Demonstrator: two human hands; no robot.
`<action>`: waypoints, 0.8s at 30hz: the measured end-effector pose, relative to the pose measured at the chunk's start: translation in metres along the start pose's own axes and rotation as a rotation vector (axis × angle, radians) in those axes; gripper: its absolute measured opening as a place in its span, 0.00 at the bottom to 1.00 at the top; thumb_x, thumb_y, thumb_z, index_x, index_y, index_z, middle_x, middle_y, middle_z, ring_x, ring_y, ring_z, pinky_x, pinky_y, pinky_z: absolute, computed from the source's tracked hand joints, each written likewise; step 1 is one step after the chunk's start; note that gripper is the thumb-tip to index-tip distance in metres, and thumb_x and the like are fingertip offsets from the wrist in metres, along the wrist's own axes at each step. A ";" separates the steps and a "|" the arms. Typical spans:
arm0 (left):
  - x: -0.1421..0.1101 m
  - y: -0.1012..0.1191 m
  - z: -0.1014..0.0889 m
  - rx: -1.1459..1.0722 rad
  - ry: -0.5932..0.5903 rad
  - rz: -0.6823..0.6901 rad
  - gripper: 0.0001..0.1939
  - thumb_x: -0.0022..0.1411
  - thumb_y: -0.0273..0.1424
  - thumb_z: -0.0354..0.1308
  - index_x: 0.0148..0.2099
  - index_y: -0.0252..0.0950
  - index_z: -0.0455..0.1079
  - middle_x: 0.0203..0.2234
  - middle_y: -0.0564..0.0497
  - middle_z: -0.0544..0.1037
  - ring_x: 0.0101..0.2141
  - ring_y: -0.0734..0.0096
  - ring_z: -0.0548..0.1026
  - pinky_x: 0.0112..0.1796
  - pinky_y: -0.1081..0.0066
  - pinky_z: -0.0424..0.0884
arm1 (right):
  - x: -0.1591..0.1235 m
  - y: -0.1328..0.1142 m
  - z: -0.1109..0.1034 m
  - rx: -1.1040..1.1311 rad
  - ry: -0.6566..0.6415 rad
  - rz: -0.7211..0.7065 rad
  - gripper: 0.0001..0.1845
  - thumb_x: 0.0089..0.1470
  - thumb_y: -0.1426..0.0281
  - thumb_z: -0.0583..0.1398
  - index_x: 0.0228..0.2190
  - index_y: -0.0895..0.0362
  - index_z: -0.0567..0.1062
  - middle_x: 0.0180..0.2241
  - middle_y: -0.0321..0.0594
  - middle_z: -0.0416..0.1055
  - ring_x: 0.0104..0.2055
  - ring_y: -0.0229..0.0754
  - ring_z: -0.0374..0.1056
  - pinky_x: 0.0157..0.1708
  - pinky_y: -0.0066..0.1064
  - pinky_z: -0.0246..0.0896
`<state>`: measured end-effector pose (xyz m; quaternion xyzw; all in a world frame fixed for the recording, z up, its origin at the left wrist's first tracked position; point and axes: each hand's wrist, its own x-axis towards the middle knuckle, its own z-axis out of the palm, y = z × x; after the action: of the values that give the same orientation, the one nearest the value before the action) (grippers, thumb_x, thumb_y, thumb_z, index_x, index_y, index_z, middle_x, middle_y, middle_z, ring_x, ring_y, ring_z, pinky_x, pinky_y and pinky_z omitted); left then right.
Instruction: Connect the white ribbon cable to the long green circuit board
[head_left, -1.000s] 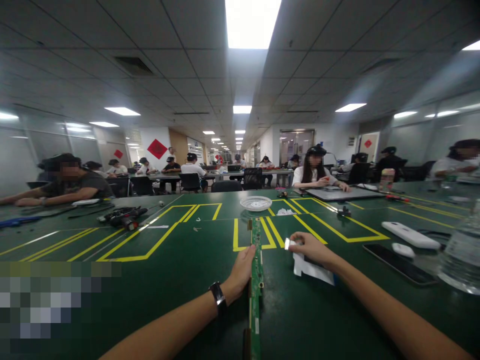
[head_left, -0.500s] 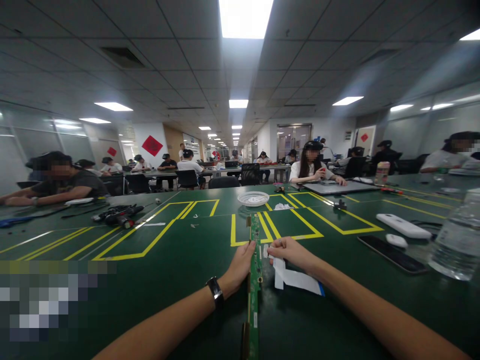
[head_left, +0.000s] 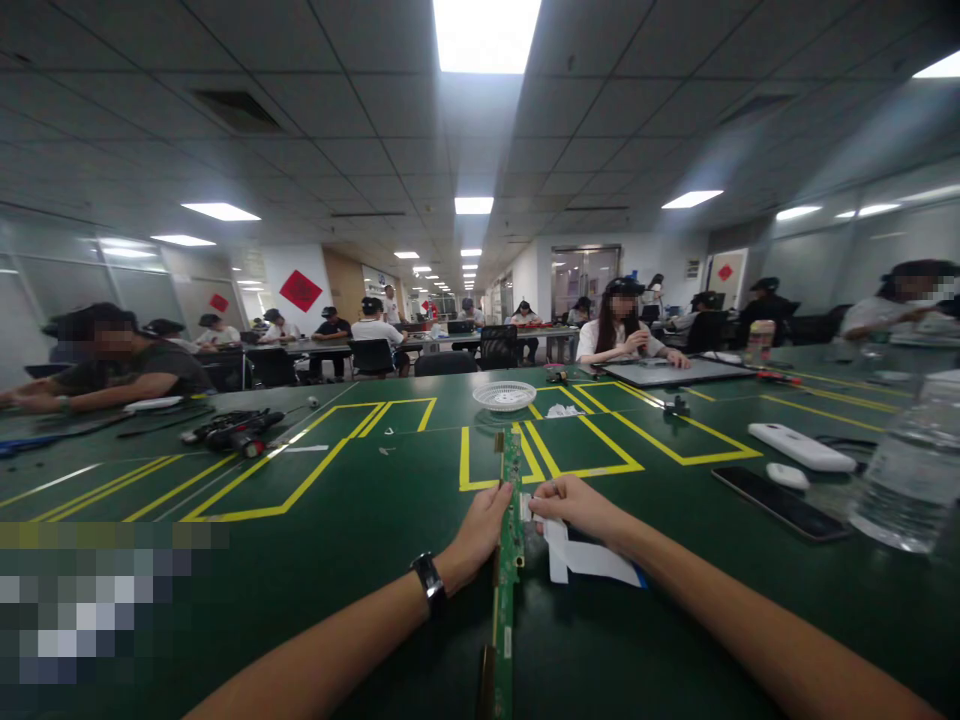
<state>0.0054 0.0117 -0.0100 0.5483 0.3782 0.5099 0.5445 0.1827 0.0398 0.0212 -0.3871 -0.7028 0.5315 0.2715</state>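
A long, narrow green circuit board [head_left: 507,600] runs away from me down the middle of the head view. My left hand [head_left: 480,525] grips its left edge, with the thumb on top. On the other side, my right hand [head_left: 574,505] pinches a white flat ribbon cable [head_left: 600,562]. The cable's near end is right at a connector on the board's right edge; whether it sits inside cannot be made out. From my fingers the folded cable hangs to the right, ending in a blue tip.
Beyond the board stands a white basket [head_left: 504,396]. Yellow tape [head_left: 607,470] marks the green table. At right are a phone [head_left: 780,502], a white earbud-like case [head_left: 787,476], a white power bank [head_left: 801,447] and a water bottle [head_left: 904,480]. Black tools [head_left: 236,433] lie left; co-workers sit around.
My right hand has brought the cable end slightly left, closing the gap to the board's edge. My left hand keeps its grip on the board.
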 end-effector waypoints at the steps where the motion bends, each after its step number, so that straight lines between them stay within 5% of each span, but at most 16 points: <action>1: 0.001 -0.002 -0.001 0.017 -0.003 0.003 0.25 0.59 0.50 0.51 0.36 0.31 0.69 0.23 0.51 0.74 0.24 0.73 0.71 0.26 0.75 0.66 | -0.001 -0.001 0.001 0.008 -0.003 0.006 0.17 0.45 0.58 0.63 0.25 0.61 0.73 0.22 0.36 0.74 0.20 0.31 0.62 0.21 0.23 0.52; 11: -0.003 0.002 0.000 0.238 -0.006 0.058 0.25 0.60 0.50 0.49 0.38 0.31 0.68 0.27 0.50 0.74 0.28 0.71 0.70 0.30 0.72 0.65 | -0.002 -0.001 0.004 0.041 -0.030 -0.009 0.15 0.45 0.60 0.63 0.24 0.60 0.71 0.21 0.35 0.73 0.21 0.32 0.64 0.22 0.23 0.54; 19: -0.004 0.005 0.003 0.209 0.030 0.046 0.23 0.60 0.49 0.49 0.38 0.32 0.67 0.28 0.50 0.74 0.28 0.70 0.70 0.31 0.72 0.65 | 0.003 0.006 0.013 0.007 0.067 -0.009 0.16 0.46 0.58 0.62 0.23 0.60 0.71 0.20 0.35 0.72 0.20 0.32 0.63 0.20 0.23 0.53; 24: -0.001 0.002 0.002 0.192 -0.049 0.024 0.24 0.61 0.49 0.47 0.39 0.32 0.69 0.31 0.49 0.74 0.32 0.68 0.70 0.35 0.71 0.65 | 0.001 0.006 -0.009 -0.048 -0.054 0.013 0.18 0.45 0.56 0.63 0.25 0.61 0.74 0.23 0.37 0.73 0.21 0.32 0.63 0.22 0.23 0.53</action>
<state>0.0072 0.0096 -0.0082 0.6148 0.4052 0.4641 0.4924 0.1913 0.0460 0.0179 -0.3836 -0.7198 0.5266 0.2395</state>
